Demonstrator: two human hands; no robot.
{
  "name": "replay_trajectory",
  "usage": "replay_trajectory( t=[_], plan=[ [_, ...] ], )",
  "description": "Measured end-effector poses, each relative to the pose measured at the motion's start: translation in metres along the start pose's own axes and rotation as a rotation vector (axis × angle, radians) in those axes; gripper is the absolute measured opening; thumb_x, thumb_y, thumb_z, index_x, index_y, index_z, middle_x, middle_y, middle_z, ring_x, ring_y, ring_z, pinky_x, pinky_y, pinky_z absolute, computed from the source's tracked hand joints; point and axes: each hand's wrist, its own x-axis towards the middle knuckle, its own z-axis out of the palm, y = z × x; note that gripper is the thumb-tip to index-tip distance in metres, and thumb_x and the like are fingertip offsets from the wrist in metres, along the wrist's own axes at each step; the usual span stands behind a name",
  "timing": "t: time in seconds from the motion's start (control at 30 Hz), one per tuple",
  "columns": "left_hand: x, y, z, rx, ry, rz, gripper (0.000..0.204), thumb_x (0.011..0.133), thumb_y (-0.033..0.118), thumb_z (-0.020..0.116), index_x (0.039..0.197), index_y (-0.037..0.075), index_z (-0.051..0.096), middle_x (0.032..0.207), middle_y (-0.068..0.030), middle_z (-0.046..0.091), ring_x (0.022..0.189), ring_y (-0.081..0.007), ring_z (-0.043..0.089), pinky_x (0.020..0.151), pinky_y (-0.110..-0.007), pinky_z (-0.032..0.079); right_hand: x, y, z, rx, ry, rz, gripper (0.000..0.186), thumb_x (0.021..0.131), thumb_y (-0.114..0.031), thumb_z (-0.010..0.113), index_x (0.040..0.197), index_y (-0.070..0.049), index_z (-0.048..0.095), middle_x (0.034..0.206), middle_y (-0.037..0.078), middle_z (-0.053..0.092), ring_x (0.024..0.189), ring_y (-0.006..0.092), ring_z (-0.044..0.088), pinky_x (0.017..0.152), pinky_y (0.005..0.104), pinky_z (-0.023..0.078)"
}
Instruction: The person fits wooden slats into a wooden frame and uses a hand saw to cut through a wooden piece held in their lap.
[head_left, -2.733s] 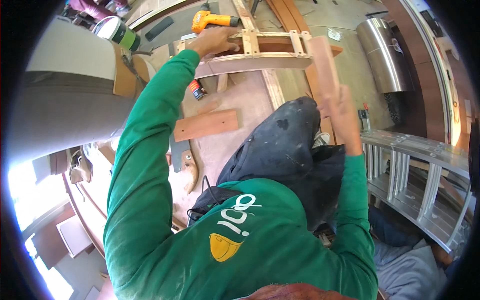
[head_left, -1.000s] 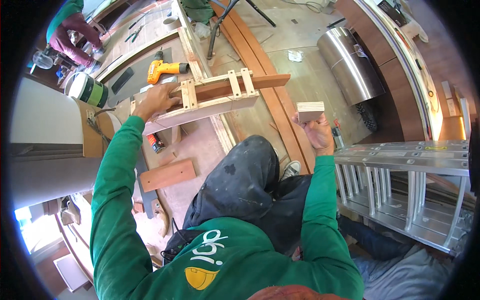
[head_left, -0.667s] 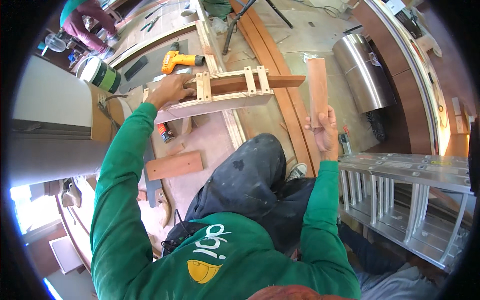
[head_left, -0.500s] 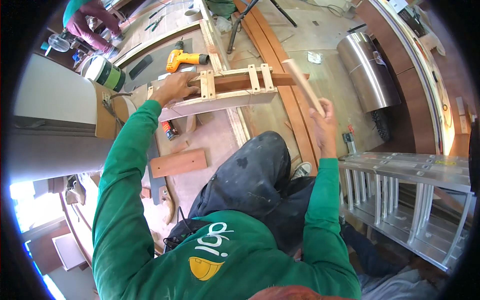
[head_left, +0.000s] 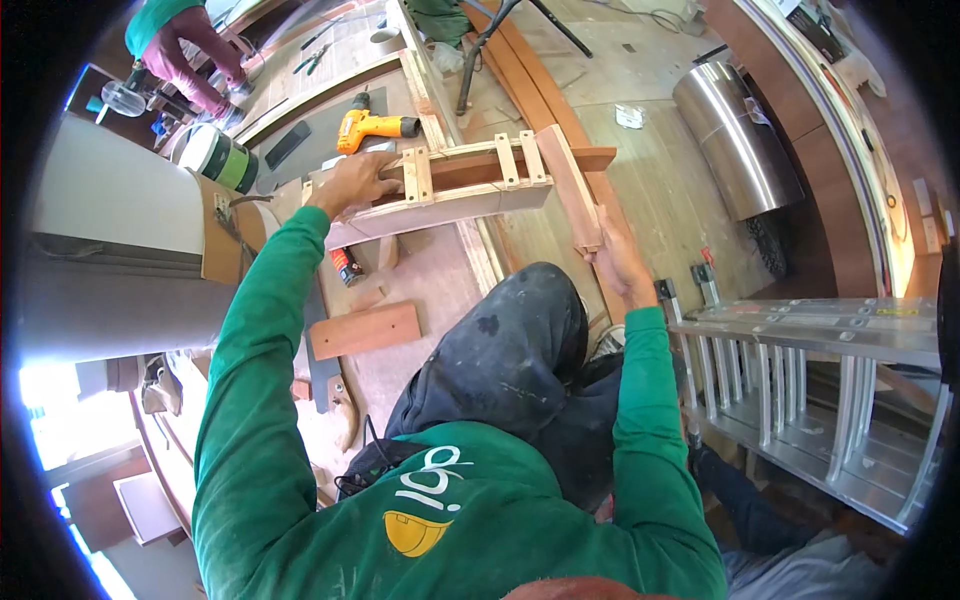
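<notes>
A long, narrow wooden frame [head_left: 445, 210] with short cross slats lies ahead of my knee. Inside it runs a reddish-brown board [head_left: 596, 158], its end jutting out on the right. My left hand [head_left: 355, 183] grips the frame's left end, fingertips reaching over into the channel. In my right hand [head_left: 622, 262] is a short wooden board [head_left: 568, 190], held by its near end. The far end of that board rests against or just over the frame's right end; whether they touch, I cannot tell.
Beyond the frame lies a yellow cordless drill [head_left: 375, 126]. A drilled wood piece [head_left: 366, 332] and a spray can [head_left: 346, 266] lie nearer. An aluminium ladder [head_left: 800, 318] and metal cylinder [head_left: 735, 140] stand right. Another person [head_left: 190, 50] works far left, past a bucket [head_left: 235, 165].
My right hand has come down and left with the short board, which now shows its broad face and lies across the frame's right end. My left hand stays on the frame.
</notes>
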Motion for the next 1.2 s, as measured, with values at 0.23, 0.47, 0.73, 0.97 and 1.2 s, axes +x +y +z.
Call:
replay_trajectory(
  t=[0.23, 0.47, 0.73, 0.97, 1.2],
  plan=[
    [-0.004, -0.015, 0.0, -0.006, -0.004, 0.006, 0.061, 0.087, 0.045, 0.075, 0.136, 0.01, 0.068, 0.12, -0.0224, 0.074, 0.11, -0.0429, 0.07, 0.094, -0.051, 0.055, 0.002, 0.007, 0.013, -0.074, -0.019, -0.062, 0.057, 0.101, -0.035, 0.07, 0.15, -0.012, 0.053, 0.118, 0.0, 0.067, 0.094, 0.0105, 0.06, 0.079, 0.0279, 0.044],
    [-0.003, -0.011, -0.005, -0.058, -0.054, -0.047, 0.061, 0.083, 0.053, 0.078, 0.125, 0.009, 0.072, 0.117, -0.0231, 0.074, 0.111, -0.0416, 0.07, 0.098, -0.049, 0.054, -0.01, -0.035, -0.028, -0.37, 0.351, -0.183, 0.055, 0.097, -0.014, 0.073, 0.149, -0.008, 0.058, 0.119, 0.005, 0.07, 0.088, 0.0113, 0.065, 0.077, 0.0276, 0.052],
    [0.002, 0.0, -0.014, -0.102, -0.103, -0.004, 0.063, 0.085, 0.049, 0.077, 0.133, 0.009, 0.069, 0.123, -0.0232, 0.073, 0.113, -0.0423, 0.069, 0.098, -0.05, 0.054, 0.017, -0.07, -0.061, -0.784, 0.265, -0.295, 0.037, 0.1, -0.005, 0.062, 0.137, -0.007, 0.069, 0.124, 0.005, 0.071, 0.102, 0.0155, 0.069, 0.085, 0.0303, 0.055],
    [-0.001, -0.013, 0.002, -0.075, -0.034, 0.045, 0.06, 0.085, 0.046, 0.078, 0.135, 0.013, 0.069, 0.123, -0.0194, 0.073, 0.11, -0.0415, 0.069, 0.095, -0.05, 0.055, 0.042, -0.094, -0.045, -0.983, 0.129, -0.478, 0.041, 0.097, 0.001, 0.062, 0.137, -0.008, 0.069, 0.125, 0.007, 0.067, 0.115, 0.0214, 0.065, 0.098, 0.0336, 0.053],
    [-0.001, -0.009, -0.003, -0.035, -0.066, 0.005, 0.058, 0.087, 0.044, 0.077, 0.136, 0.015, 0.069, 0.127, -0.0195, 0.072, 0.111, -0.0414, 0.069, 0.096, -0.05, 0.055, 0.095, -0.057, 0.022, -0.669, 0.029, -0.393, 0.03, 0.099, -0.002, 0.066, 0.129, 0.001, 0.065, 0.119, 0.009, 0.068, 0.109, 0.0186, 0.065, 0.097, 0.0317, 0.052]
  ],
)
